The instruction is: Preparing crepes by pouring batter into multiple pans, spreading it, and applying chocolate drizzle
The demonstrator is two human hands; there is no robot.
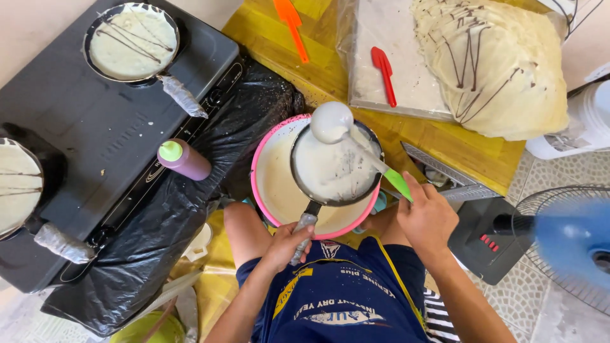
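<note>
From the head camera we look down on our left hand (289, 243) closed round the wrapped handle of a small pan (335, 166), held over a pink bowl (267, 184) of pale batter between our knees. Our right hand (427, 219) grips the green handle of a ladle (330, 122), whose cup, coated white, hangs above the pan's far rim. The pan already carries a thin batter layer with dark streaks. We judge the pan light but tippy with liquid in it, so the handle's foil-wrapped end is the sound place to hold; the batter is runny and slick, and the ladle handle may be slippery if wet. To the left, a black stove (108, 127) bears two more pans (131, 42) with batter and dark lines, and a purple squeeze bottle (184, 159) lies on black plastic beside it. Ahead, on a yellow table (318, 70), lie an orange spatula (291, 25), a red spatula (384, 73) and a stack of crepes (502, 63). A fan (565, 241) spins at right.
</note>
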